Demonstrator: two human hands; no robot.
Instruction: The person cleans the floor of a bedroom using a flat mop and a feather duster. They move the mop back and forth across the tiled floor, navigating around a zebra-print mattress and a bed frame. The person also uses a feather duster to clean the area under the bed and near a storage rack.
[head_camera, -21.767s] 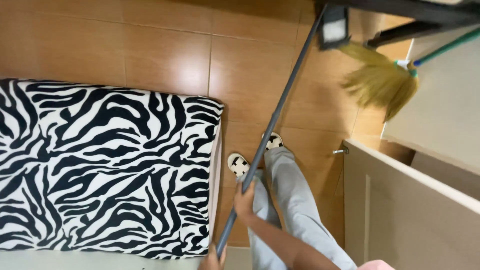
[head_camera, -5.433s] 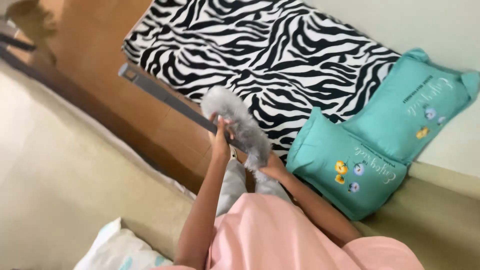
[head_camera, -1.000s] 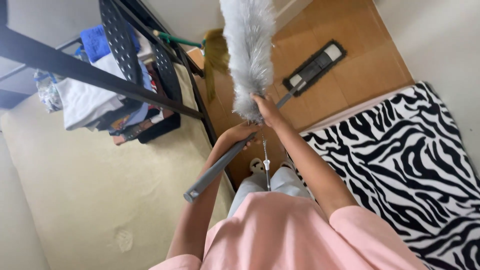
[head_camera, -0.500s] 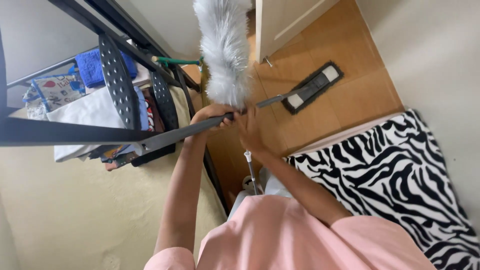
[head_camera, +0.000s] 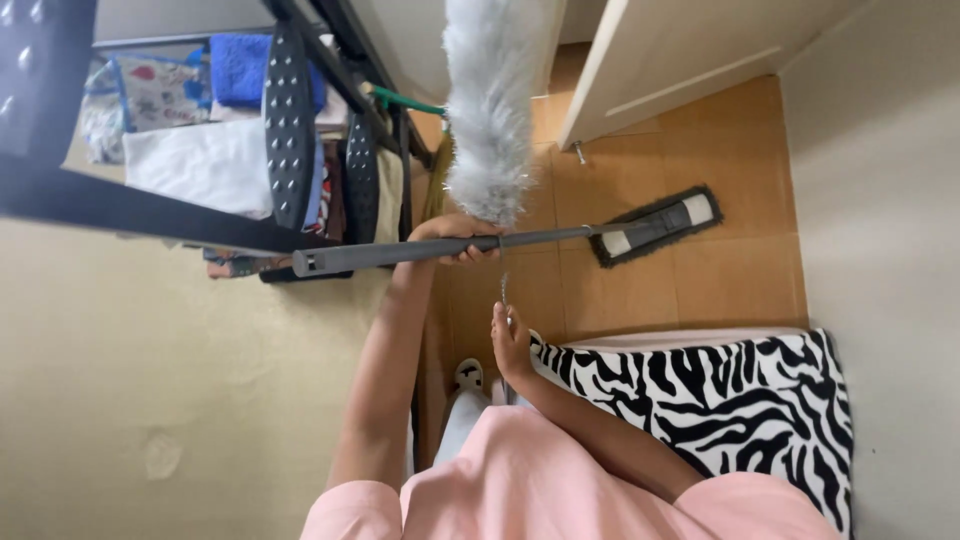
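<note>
Fingers of the left hand (head_camera: 455, 238) are curled tight around a long grey metal mop pole (head_camera: 400, 255), gripping it just below the base of a fluffy grey-white duster head (head_camera: 490, 100) that stands up above the fist. The right hand (head_camera: 510, 345) sits lower and nearer the body, fingers pinched narrowly at a thin metal chain or cord (head_camera: 503, 290) that hangs from the pole; whether it is fully gripped cannot be told. Nearest the camera are pink sleeves and a zebra-striped black and white mattress (head_camera: 730, 400) on the right. Beyond the hands, the pole runs across to a flat rectangular mop head (head_camera: 655, 225) lying on the orange-brown tiled floor (head_camera: 730, 280). On the left, a black metal rack (head_camera: 200, 215) holds folded white and blue cloths (head_camera: 215, 150). Farthest away is a pale cream door (head_camera: 680, 50).
</note>
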